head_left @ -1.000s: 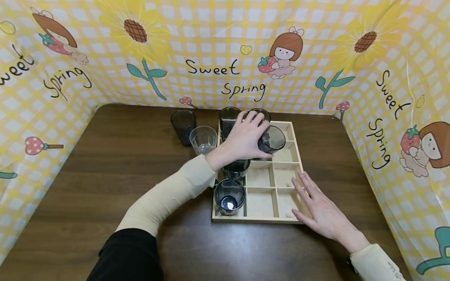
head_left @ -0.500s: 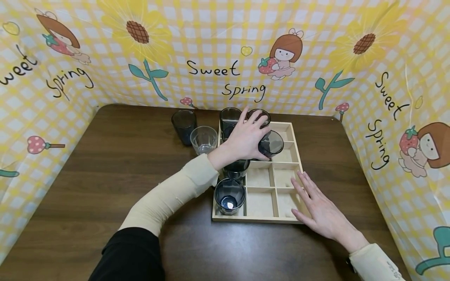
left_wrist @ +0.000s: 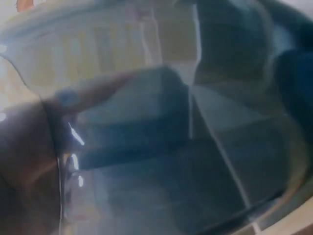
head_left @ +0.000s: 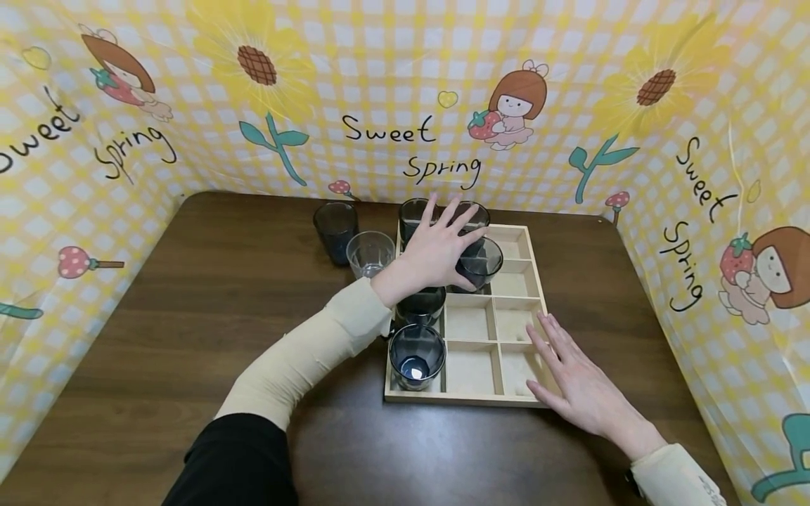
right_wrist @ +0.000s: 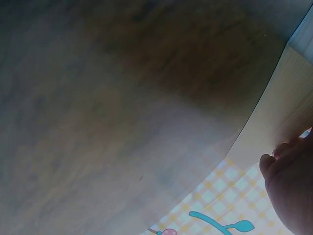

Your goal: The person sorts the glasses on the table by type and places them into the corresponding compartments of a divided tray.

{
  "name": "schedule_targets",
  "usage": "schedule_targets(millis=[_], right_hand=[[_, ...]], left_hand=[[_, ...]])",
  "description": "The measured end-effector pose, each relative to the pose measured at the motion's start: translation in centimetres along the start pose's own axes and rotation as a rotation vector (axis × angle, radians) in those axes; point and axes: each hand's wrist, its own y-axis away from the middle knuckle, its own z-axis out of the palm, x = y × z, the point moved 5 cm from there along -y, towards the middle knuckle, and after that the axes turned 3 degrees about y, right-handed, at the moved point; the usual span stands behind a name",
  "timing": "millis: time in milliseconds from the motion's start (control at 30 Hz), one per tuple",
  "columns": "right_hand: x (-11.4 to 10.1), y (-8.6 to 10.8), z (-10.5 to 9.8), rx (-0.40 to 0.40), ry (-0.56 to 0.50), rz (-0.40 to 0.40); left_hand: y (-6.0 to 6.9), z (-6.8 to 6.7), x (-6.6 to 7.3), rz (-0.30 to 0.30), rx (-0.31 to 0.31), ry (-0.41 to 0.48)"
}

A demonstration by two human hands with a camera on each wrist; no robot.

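Note:
My left hand (head_left: 433,253) is over the wooden compartment tray (head_left: 468,401), its fingers spread and fairly straight. Beside its thumb and index finger stands a smoky glass (head_left: 486,263) in a middle-column compartment; whether they still touch I cannot tell. That glass's tinted wall (left_wrist: 234,161) fills the left wrist view. My right hand (head_left: 582,386) lies with straight fingers at the tray's right edge. Other dark glasses stand in the tray: one at the front left (head_left: 416,362), one behind it (head_left: 420,307), and two at the back, partly covered by my left hand.
Left of the tray, on the brown table (head_left: 221,316), stand a clear glass (head_left: 369,254) and a dark glass (head_left: 335,232). A yellow checked cloth (head_left: 392,84) walls the table at the back and sides.
The smoky glass has shifted slightly left and settled lower in its compartment. My left hand's fingers have straightened and spread away from it. The right hand has stayed put.

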Motion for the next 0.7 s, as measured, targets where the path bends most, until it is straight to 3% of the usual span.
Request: schedule_targets(millis=[233,400,533,600,700], right_hand=[[0.1,0.1,0.1,0.006,-0.001,0.002],[0.1,0.1,0.3,0.0,-0.009,0.0],[0.1,0.1,0.4,0.009,-0.006,-0.006],[0.1,0.1,0.3,0.016,-0.005,-0.011],[0.2,0.2,0.3,0.023,-0.002,-0.019]], left_hand=[[0.1,0.2,0.0,-0.009,-0.037,0.075],[0.4,0.0,-0.6,0.02,-0.022,0.273],[1.4,-2.0,-2.7,0.024,0.096,0.464],[2.4,-3.2,-4.5,-0.019,0.186,0.536],[4.3,-4.1,-7.8,-0.133,0.346,0.663]])
